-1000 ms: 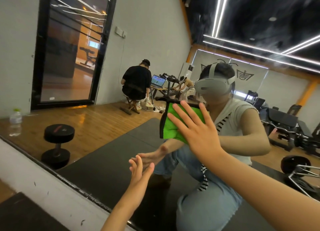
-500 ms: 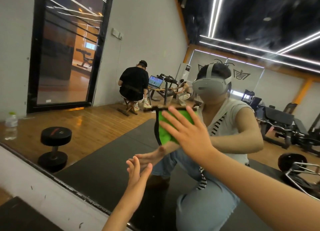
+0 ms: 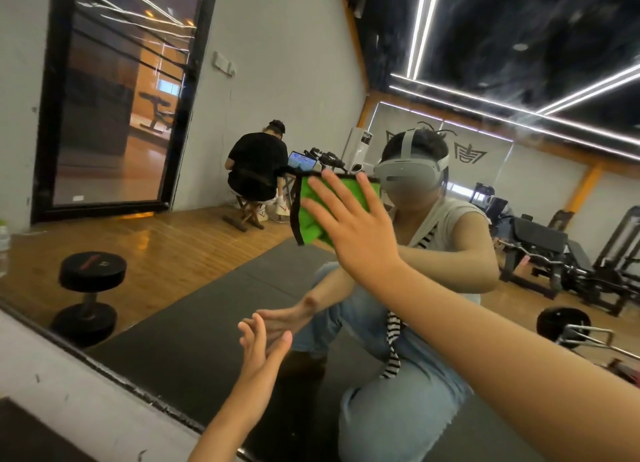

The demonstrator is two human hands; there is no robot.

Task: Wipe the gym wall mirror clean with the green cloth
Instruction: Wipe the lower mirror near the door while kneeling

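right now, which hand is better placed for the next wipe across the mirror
Right. The right hand already presses the green cloth flat on the mirror with straight, spread fingers. The left hand is lower, fingertips at the mirror, holding nothing.

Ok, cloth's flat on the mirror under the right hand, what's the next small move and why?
Probably sweep the right hand sideways across the mirror, keeping the green cloth pressed flat. Straight, spread fingers pin it to the glass, and the left hand seems to brace on it lower down.
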